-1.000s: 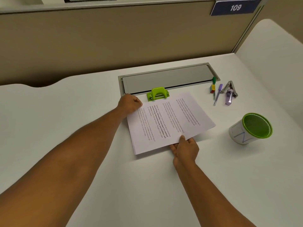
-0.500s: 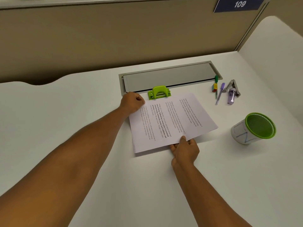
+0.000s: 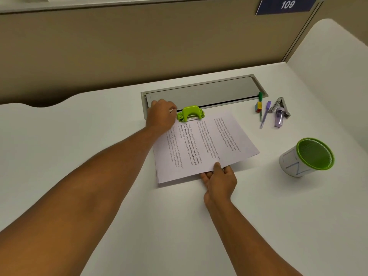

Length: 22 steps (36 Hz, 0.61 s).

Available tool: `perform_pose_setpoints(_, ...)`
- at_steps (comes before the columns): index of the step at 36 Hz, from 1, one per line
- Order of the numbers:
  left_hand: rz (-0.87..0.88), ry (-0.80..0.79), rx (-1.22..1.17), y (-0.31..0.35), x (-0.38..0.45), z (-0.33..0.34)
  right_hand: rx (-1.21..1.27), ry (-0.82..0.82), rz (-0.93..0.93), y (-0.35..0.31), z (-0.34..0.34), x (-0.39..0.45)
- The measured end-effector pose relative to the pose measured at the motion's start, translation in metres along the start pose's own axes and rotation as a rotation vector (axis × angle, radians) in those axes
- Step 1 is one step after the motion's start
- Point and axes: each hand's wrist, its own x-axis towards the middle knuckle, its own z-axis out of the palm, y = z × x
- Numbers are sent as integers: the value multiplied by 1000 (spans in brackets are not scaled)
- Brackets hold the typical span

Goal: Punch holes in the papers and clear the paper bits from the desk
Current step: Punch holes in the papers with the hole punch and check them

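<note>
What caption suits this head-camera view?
Right hand steadies printed papers under a green hole punch; left hand beside it.

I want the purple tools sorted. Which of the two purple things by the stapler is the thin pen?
The purple pen, long and slim, lying left of the stubby purple item that touches the stapler.

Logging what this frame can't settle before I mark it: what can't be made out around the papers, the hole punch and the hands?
- Head view: whether the papers sit inside the hole punch slot; the punch's arch hides it.
- Left hand covers the papers' far left corner; its fingers are curled, contact unclear.
- Right hand fingers under the near edge are hidden by the sheets.
- Sheet count: edges too thin.
- Body text: too small.
</note>
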Motion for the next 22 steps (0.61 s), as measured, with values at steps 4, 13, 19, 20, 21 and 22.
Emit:
perform_pose_setpoints(4,133,-66,22,20,11,-1,-3,-8,4,-1,2,2)
perform_pose_setpoints(13,185,-192,109,45,30,7,-3,-18,11,0,5,5)
perform_pose_setpoints(19,74,-220,87,54,47,17,-12,-20,22,-2,5,7)
perform_pose_setpoints(20,66,-205,82,55,51,18,-18,-20,24,-2,5,7)
perform_pose_setpoints(21,62,-189,71,56,55,20,-25,-19,23,-2,5,7)
perform_pose_setpoints(22,61,-175,58,58,59,22,-30,-19,19,-2,5,7)
